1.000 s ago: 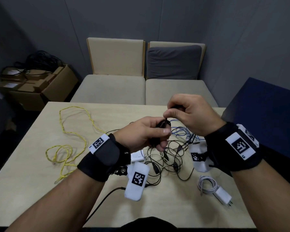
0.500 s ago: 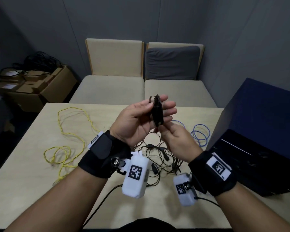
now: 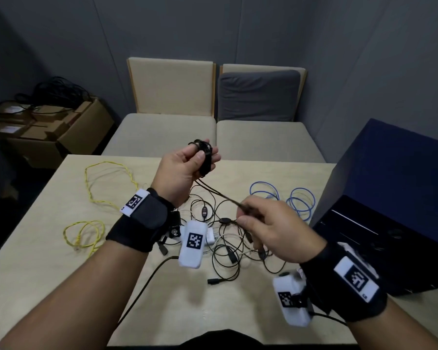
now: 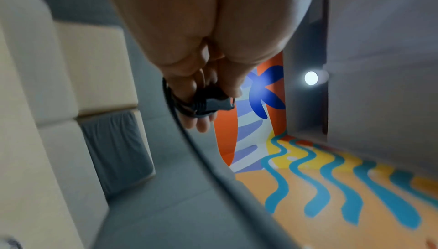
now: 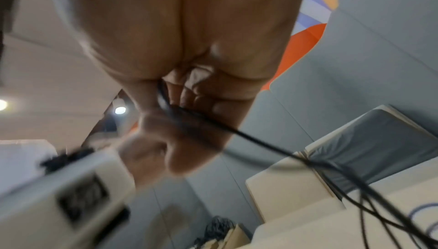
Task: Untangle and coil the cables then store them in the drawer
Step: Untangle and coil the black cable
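Hands both up over the pale wooden table (image 3: 48, 248), clear of its surface. Nearest: right hand (image 3: 276, 231), above table's front-right area. Thumb and forefinger pinch a thin black cable strand (image 3: 219, 193), other fingers curled in; right wrist view confirms the pinch, though blurred. Strand runs taut, up and away, to left hand (image 3: 182, 170), higher, over table ctr. Left hand's fingers curl round a small black cable coil (image 3: 205, 157), thumb pressing it against them. Left wrist view shows a black plug (image 4: 211, 104) gripped at the fingertips w/ the coil.

Beneath the hands, table ctr: loose tangle of black cables (image 3: 228, 251) w/ inline controls and plugs, lying flat; white charger w/ white lead (image 3: 211, 236) mixed into it. Left half of table: yellow cable (image 3: 104, 202), sprawled in open loops toward left edge. Far-right part of table: blue cable (image 3: 290, 202) in rough loops, apart from the tangle. At table's right edge: dark navy cabinet (image 3: 395, 173); lower part black, too dark to tell whether a drawer is open.

Beyond far edge: two beige seat cushions (image 3: 162, 137), grey back cushion (image 3: 258, 94) on the right-hand one. Far left, on floor: brown cardboard boxes (image 3: 61, 132) w/ black cable heap (image 3: 58, 89) on top.
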